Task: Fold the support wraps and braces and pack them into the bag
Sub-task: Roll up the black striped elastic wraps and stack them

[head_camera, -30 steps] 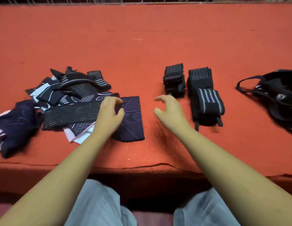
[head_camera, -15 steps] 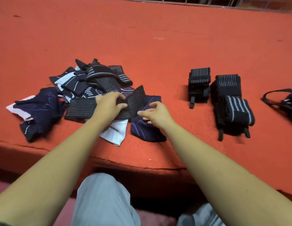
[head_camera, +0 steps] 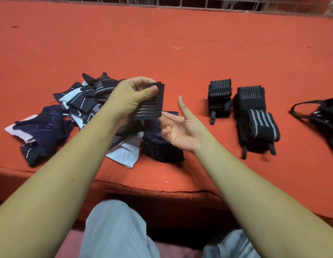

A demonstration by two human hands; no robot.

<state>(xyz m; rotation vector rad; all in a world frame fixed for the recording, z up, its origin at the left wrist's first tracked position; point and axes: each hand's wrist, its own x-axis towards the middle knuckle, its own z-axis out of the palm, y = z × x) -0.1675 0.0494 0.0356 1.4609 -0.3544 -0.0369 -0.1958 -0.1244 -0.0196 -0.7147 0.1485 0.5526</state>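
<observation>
While the left hand [head_camera: 130,97] pinches a striped black wrap [head_camera: 152,107] between thumb and curled fingers above the unsorted pile [head_camera: 78,101], the right hand [head_camera: 180,131] hovers just beside it, palm up, fingers relaxed, holding nothing. For a neat fold, the right hand should probably take the hanging end and match edges before doubling. Folded stacks [head_camera: 255,116] lie rightward on the red mat [head_camera: 180,53]; the bag [head_camera: 325,116] sits beyond them.

We're looking at some kind of packing bench [head_camera: 124,175] here: orange felt [head_camera: 162,43] is covering it, wire grille [head_camera: 199,3] is running behind.
</observation>
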